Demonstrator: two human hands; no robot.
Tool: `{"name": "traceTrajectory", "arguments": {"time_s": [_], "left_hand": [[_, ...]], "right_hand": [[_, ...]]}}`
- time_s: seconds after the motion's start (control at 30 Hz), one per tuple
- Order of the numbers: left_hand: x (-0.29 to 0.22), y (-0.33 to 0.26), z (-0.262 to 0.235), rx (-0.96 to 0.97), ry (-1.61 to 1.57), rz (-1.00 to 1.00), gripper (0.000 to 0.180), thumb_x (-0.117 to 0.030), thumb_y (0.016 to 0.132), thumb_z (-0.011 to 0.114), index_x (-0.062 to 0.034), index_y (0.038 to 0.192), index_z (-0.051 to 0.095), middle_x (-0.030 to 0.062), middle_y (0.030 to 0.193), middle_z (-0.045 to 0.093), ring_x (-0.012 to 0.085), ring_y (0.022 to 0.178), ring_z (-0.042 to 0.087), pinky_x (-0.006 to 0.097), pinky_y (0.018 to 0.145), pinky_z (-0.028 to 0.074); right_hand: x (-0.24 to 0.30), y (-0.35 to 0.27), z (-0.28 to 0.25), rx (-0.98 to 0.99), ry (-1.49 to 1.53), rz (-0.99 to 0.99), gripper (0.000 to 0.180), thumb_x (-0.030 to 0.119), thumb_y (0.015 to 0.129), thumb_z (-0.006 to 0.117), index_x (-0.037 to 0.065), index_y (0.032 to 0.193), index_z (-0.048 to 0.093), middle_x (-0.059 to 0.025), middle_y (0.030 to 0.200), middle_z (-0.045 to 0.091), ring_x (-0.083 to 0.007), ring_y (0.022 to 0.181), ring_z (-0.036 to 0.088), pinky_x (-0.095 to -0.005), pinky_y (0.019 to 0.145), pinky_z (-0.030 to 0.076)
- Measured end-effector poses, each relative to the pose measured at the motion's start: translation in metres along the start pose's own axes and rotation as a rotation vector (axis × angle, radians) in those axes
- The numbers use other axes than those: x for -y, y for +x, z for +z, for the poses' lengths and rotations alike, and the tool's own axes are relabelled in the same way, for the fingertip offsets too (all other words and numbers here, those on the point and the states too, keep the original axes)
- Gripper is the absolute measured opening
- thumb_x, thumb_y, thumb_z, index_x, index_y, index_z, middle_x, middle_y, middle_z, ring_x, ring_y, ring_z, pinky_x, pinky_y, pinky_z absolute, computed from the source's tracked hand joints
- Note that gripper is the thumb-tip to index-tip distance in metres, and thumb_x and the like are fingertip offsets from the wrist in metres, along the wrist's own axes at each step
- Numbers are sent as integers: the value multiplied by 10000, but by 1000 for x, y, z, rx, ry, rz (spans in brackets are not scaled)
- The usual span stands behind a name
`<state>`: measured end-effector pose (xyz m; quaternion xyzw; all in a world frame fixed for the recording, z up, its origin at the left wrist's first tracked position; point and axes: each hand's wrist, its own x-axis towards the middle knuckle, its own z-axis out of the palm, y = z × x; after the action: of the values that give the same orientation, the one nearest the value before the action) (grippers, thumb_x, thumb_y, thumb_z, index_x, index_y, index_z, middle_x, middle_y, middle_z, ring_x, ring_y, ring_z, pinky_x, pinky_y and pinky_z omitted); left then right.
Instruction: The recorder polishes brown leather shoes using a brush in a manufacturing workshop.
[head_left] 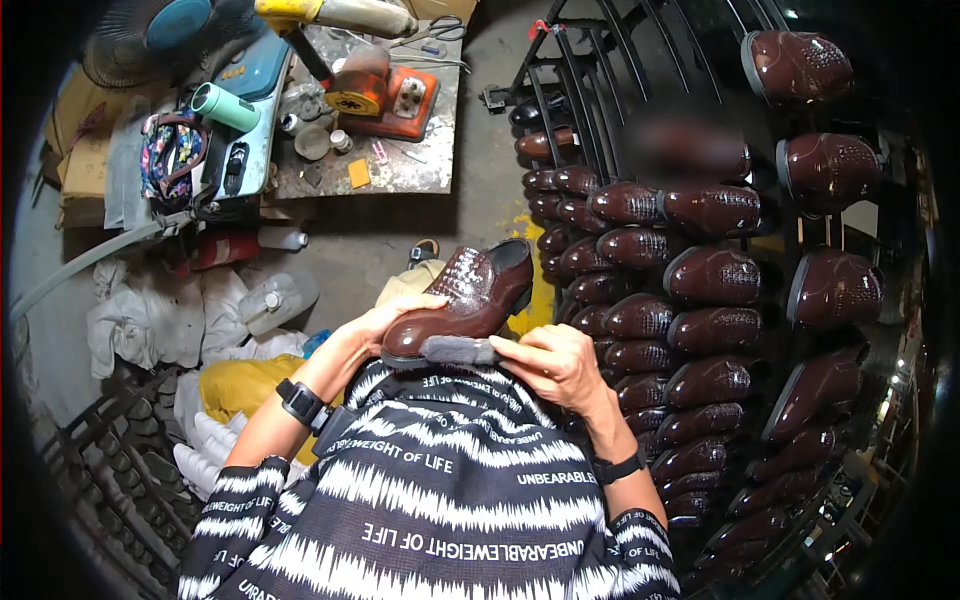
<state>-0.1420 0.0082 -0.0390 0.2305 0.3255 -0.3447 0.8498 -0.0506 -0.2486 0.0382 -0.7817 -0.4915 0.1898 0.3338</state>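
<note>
A glossy dark-brown leather shoe (pixel 462 297) with a textured upper is tilted in front of my chest, toe toward the lower left. My left hand (pixel 375 325) is closed on its toe end, thumb along the upper. Between the fingers of my right hand (pixel 555 364) is one end of a grey fuzzy applicator pad (pixel 456 350). The pad lies against the shoe's side near the sole edge, at the toe. Its gripped end is partly hidden by my fingers.
At right, a metal rack (pixel 622 50) bears rows of similar brown shoes (pixel 712 277). A worktable (pixel 425 160) ahead holds an orange machine (pixel 400 105), small pots and scissors. A green tumbler (pixel 225 107) stands at left, above a plastic jug (pixel 278 300) and white cloths (pixel 150 318).
</note>
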Motion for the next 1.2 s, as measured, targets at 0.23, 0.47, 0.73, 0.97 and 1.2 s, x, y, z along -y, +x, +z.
{"name": "traceTrajectory", "arguments": {"time_s": [0.23,0.47,0.73,0.97,1.2], "left_hand": [[-5,-1,1,-52,-27,31,378,-165,787,649,-39,1116,514,96,988,613,159,803,613,285,691,517],[-8,3,4,-27,-21,-11,363,-170,791,646,-24,1100,525,100,993,617,159,807,612,281,715,510],[-10,3,9,-34,15,-12,356,-186,788,653,-28,1085,537,96,955,626,156,781,611,277,692,512],[-9,3,0,-45,13,54,350,-212,806,629,-9,1078,543,108,978,623,173,813,610,291,712,505],[-9,6,3,52,191,156,387,-198,838,586,2,1157,495,133,1070,597,200,889,600,312,801,486]], "right_hand": [[-4,-7,-7,-296,-56,69,293,171,690,712,141,979,682,-19,635,571,-184,544,545,-308,521,425],[-9,-4,-3,-71,22,67,299,177,699,702,168,997,681,-5,663,575,-175,589,549,-300,554,414],[-4,4,0,-16,-2,-15,303,185,715,687,209,1017,674,6,716,577,-167,616,542,-286,558,396],[-14,2,-4,-208,-40,87,260,172,702,698,143,959,689,-10,655,582,-175,580,554,-299,539,407],[-21,3,20,-67,255,137,285,136,720,697,127,1004,680,-54,700,593,-195,605,543,-285,580,420]]}}
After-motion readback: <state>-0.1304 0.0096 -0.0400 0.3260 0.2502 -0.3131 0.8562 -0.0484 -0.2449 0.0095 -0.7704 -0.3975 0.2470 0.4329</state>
